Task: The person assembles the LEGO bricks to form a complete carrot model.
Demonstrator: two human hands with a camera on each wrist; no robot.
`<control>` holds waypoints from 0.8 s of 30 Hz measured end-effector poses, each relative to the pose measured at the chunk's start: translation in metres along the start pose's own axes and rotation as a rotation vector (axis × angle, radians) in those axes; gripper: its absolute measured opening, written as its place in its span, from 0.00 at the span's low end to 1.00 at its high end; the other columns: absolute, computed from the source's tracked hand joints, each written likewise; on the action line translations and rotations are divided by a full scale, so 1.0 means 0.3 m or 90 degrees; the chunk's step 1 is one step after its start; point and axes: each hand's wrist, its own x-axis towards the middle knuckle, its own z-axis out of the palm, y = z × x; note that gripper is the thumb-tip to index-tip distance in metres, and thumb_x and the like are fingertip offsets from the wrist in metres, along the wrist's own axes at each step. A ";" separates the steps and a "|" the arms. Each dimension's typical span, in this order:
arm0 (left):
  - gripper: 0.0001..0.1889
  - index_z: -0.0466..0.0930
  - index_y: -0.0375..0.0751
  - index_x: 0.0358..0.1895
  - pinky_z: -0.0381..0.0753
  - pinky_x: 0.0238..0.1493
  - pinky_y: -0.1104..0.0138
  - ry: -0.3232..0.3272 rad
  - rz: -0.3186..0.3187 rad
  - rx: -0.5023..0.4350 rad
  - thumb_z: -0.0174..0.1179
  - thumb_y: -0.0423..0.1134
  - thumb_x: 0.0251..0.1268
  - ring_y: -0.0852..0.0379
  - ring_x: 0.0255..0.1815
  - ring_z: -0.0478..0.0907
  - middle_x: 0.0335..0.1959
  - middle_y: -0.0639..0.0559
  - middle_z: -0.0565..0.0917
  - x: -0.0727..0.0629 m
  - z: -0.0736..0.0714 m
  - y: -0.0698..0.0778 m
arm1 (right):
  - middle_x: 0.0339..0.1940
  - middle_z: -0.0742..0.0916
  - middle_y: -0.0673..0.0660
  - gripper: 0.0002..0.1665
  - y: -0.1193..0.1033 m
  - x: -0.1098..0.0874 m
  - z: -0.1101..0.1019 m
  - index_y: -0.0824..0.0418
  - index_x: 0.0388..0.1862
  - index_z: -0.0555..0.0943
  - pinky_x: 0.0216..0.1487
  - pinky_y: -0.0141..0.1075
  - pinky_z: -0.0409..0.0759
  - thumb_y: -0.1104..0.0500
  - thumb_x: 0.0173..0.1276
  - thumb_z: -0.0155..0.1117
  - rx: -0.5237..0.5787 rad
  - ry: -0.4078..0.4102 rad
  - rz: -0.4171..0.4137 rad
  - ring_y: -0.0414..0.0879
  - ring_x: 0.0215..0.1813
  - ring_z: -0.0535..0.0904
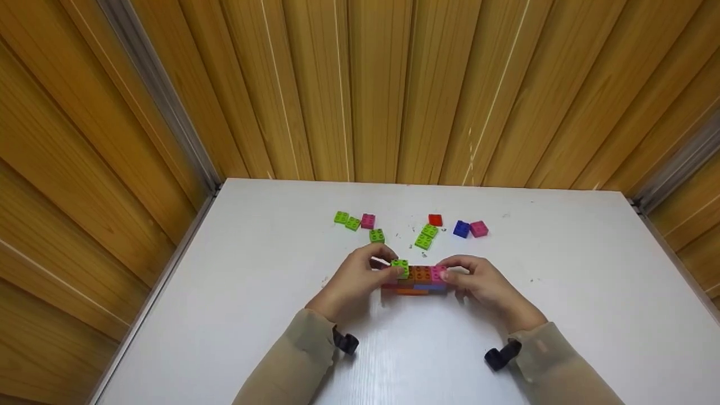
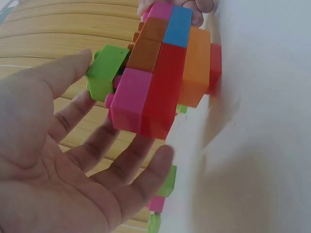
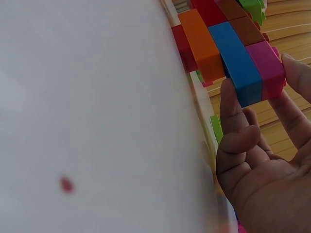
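In the head view a built stack of toy building bricks stands at the table's middle, between both hands. The left hand (image 1: 354, 277) pinches a green brick (image 1: 400, 268) between thumb and fingers at the stack's left end. In the left wrist view this green brick (image 2: 108, 73) sits tilted over the studs of a pink brick (image 2: 130, 99). The right hand (image 1: 488, 284) grips the stack's right end, thumb on another pink brick (image 3: 265, 68) beside a blue brick (image 3: 236, 63). Brown bricks (image 1: 422, 274) lie between the ends; red and orange bricks (image 3: 200, 46) are underneath.
Behind the hands, loose bricks lie on the white table (image 1: 270, 253): several green ones (image 1: 377, 235), a dark pink one (image 1: 368, 221), a red one (image 1: 435, 220), a blue one (image 1: 462, 229) and a pink one (image 1: 478, 229). Wood-patterned panels (image 1: 377, 90) stand behind the table.
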 end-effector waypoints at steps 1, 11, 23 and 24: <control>0.12 0.87 0.53 0.53 0.87 0.65 0.54 0.000 0.000 -0.016 0.76 0.50 0.76 0.52 0.60 0.87 0.59 0.54 0.88 0.002 0.001 -0.005 | 0.50 0.92 0.49 0.27 0.001 0.001 0.000 0.76 0.68 0.82 0.33 0.31 0.80 0.56 0.83 0.73 -0.001 -0.001 -0.001 0.41 0.32 0.81; 0.10 0.85 0.44 0.47 0.84 0.52 0.65 0.004 0.028 -0.064 0.76 0.42 0.73 0.51 0.53 0.86 0.54 0.49 0.90 0.020 0.007 -0.025 | 0.52 0.92 0.51 0.27 0.000 0.002 0.002 0.75 0.69 0.82 0.33 0.31 0.80 0.55 0.84 0.72 -0.005 0.001 -0.001 0.40 0.32 0.81; 0.08 0.86 0.44 0.42 0.84 0.47 0.67 0.007 0.014 -0.082 0.77 0.39 0.71 0.53 0.51 0.84 0.49 0.51 0.89 0.028 0.012 -0.022 | 0.50 0.92 0.48 0.25 -0.002 0.003 0.006 0.73 0.67 0.83 0.35 0.32 0.82 0.55 0.83 0.72 -0.015 0.010 0.008 0.42 0.40 0.83; 0.08 0.86 0.45 0.42 0.84 0.48 0.66 0.007 0.014 -0.080 0.77 0.39 0.71 0.52 0.51 0.84 0.48 0.51 0.89 0.028 0.011 -0.022 | 0.51 0.92 0.48 0.25 -0.003 0.004 0.007 0.72 0.67 0.83 0.36 0.32 0.82 0.55 0.84 0.72 -0.016 0.009 0.008 0.42 0.40 0.83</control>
